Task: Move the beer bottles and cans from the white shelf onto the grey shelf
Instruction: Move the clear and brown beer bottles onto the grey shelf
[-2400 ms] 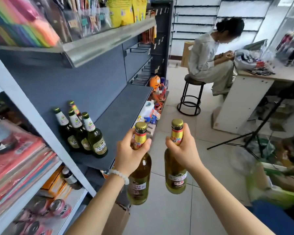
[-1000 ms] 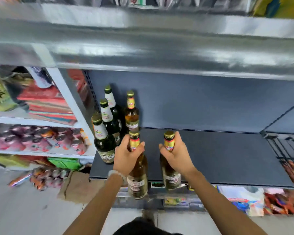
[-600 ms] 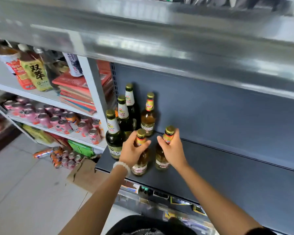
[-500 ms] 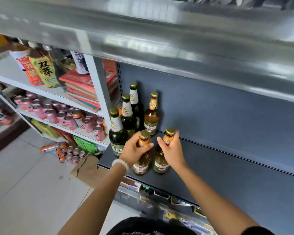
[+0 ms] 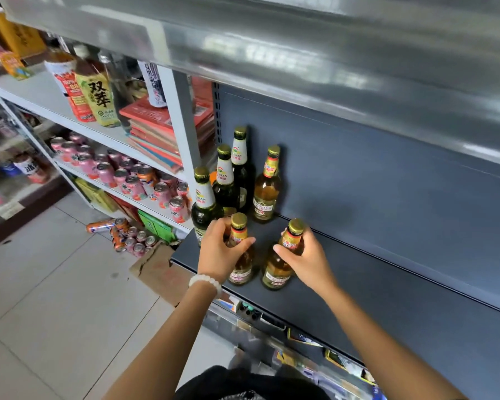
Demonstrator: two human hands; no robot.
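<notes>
Two amber beer bottles stand on the grey shelf [image 5: 387, 284] near its left front corner. My left hand [image 5: 218, 252] grips the neck of the left amber bottle [image 5: 240, 269]. My right hand [image 5: 305, 256] grips the neck of the right amber bottle [image 5: 274, 272]. Behind them stand three dark green bottles [image 5: 204, 203] and one more amber bottle [image 5: 267, 192] against the grey back panel. The white shelf [image 5: 70, 116] to the left carries several pink cans [image 5: 133, 183] on its lower level.
A metal shelf edge [image 5: 272, 47] overhangs close above. Tea bottles and a stack of red books [image 5: 162, 131] sit on the white shelf's upper level. Loose cans [image 5: 127, 235] and a cardboard box [image 5: 156, 269] lie on the tiled floor.
I turned from the aisle to the grey shelf and lowered both amber bottles onto it; they now stand on the shelf, slightly further apart, with my hands still on their necks.
</notes>
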